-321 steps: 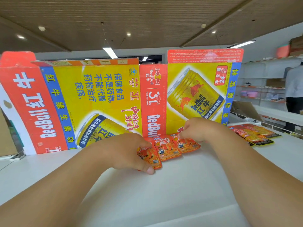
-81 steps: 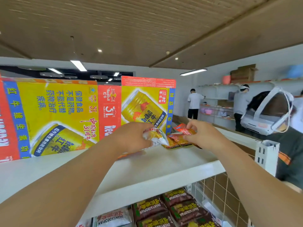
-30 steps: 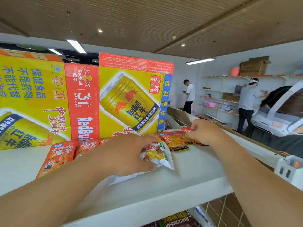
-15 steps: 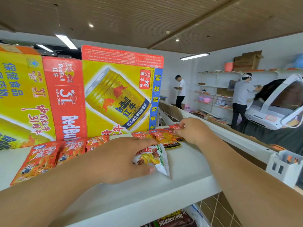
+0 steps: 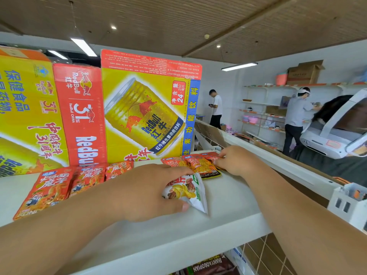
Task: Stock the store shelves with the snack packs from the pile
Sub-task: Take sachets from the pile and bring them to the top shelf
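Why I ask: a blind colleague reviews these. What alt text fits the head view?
A left hand grips a white snack pack on a white shelf; the right hand rests on orange packs beside it. A flattened Red Bull carton stands behind.

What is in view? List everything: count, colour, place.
shelf: one, white, under both hands
carton: one, yellow and red, flattened, upright at the shelf's back
row packs: three, orange, side by side at the shelf's left
pile packs: about three, red-orange, overlapping at the shelf's right
white pack: one, white, near the shelf's front
brown pack: at least one, dark brown, below the shelf
box: one, brown cardboard, atop far shelving
people: two standing at the far shelving, one close at right in a white headset
left hand: grips the white pack
right hand: fingertips on the pile packs, grip unclear
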`<control>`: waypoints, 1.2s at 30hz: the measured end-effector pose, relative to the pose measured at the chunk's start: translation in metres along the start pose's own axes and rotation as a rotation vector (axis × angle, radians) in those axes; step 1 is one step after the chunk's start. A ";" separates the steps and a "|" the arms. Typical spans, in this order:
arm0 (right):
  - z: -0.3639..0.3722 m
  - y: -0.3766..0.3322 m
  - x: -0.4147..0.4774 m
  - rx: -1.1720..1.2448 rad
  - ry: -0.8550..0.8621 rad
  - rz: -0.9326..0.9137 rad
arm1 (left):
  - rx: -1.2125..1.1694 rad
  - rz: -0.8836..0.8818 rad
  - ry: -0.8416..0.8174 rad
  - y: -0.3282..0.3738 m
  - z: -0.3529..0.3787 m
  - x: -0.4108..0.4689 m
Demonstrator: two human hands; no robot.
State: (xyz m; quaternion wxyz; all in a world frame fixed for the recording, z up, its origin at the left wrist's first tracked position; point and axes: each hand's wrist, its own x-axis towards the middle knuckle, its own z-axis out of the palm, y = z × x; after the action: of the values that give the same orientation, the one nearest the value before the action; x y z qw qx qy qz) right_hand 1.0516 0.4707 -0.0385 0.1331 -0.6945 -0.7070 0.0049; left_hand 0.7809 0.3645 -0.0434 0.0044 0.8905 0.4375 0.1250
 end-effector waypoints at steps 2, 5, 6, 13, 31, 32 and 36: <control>0.001 0.000 0.001 -0.030 -0.009 -0.001 | 0.005 -0.002 0.000 0.000 0.000 0.000; 0.002 0.001 0.003 -0.069 -0.022 0.002 | 0.004 -0.004 0.005 0.001 -0.001 0.000; 0.003 0.002 0.005 -0.074 -0.021 0.002 | 0.004 -0.004 0.002 0.001 -0.001 0.000; 0.011 0.002 0.015 -0.141 -0.021 0.023 | 0.005 0.004 -0.004 -0.001 0.000 0.001; -0.024 -0.052 -0.045 0.228 0.245 -0.281 | -0.085 -0.062 0.019 -0.013 -0.034 -0.010; -0.027 -0.064 -0.056 0.306 0.178 -0.330 | -0.051 -0.100 0.005 -0.014 -0.039 -0.014; -0.027 -0.103 -0.088 0.385 -0.027 -0.499 | 0.053 -0.213 -0.007 -0.023 -0.049 -0.037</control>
State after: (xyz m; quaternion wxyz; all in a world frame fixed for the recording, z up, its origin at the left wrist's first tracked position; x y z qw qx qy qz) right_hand 0.9557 0.3757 -0.0084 0.2498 -0.4615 -0.8434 0.1152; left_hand 0.7308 0.3449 -0.0063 -0.0042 0.8393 0.5326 0.1089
